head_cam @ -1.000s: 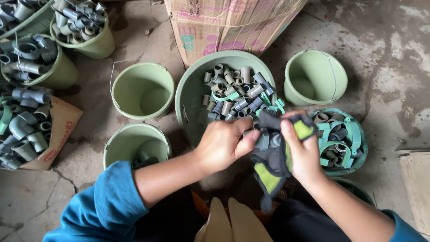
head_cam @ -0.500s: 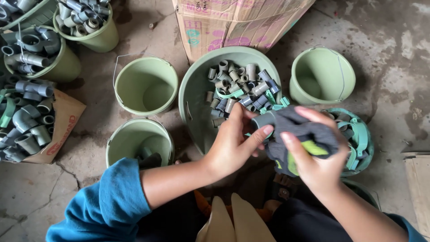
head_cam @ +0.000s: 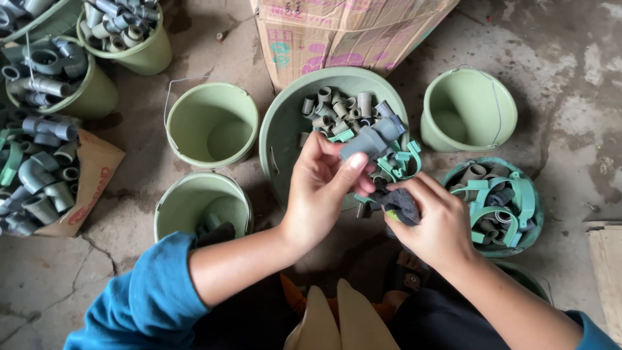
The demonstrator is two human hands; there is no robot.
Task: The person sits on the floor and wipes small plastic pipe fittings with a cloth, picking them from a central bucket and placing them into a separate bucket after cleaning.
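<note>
Since half a second ago the two hands have split apart: left hand (head_cam: 321,194) has lifted the grey pipe fitting (head_cam: 369,139) clear of the cloth, which is now wadded down into the right hand (head_cam: 431,223) instead of wrapped over the part.

Left hand — fingers curled, thumb and fingertips pinched on the near end of the fitting, far end pointing up-right. Fitting sits in the air over the big green basin (head_cam: 285,129), just above its pile.

Right hand — fingers closed around the dark grey cloth (head_cam: 402,204); a sliver of yellow-green shows at its lower edge. Hand is just right of and below the left one, not touching it.

Containers:
- Basin: short grey pipe couplings heaped at the far side, a few teal clamps at the right edge.
- Small teal basin (head_cam: 528,223), right of the hands: teal clamps mixed with grey fittings.
- Pale green bucket (head_cam: 502,104) at upper right and another bucket (head_cam: 178,139) left of the basin — only bare interior visible.
- Near-left bucket (head_cam: 168,210): a few dark fittings at the bottom.
- Two buckets (head_cam: 152,55) at top left: packed with grey pipe pieces.
- Flattened cardboard sheet (head_cam: 97,172) at far left: grey elbows and tees piled on it.
- Cardboard box (head_cam: 324,39) stands behind the basin.
</note>
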